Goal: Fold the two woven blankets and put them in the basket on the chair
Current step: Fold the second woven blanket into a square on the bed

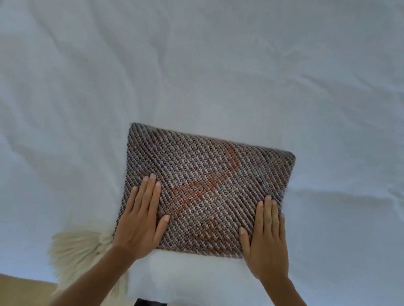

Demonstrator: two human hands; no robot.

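Fingers (150, 189) straight: left hand (140, 219) & right hand (268, 239) press on folded grey-brown blanket (208, 179) w/ orange motif, on white bed (206, 64). Cream fringe (74, 249) partly hidden, maybe 2nd blanket's.

On my feed a wrinkled white cloth bed cover (208, 52) fills nearly the whole view. Long soft creases run across it, and the folds are puffier toward its left edge. I can see a tiny dark speck (85, 58) on it toward the far left. Past the bed's near edge, a strip of tan floor (1, 288) shows at both near corners.
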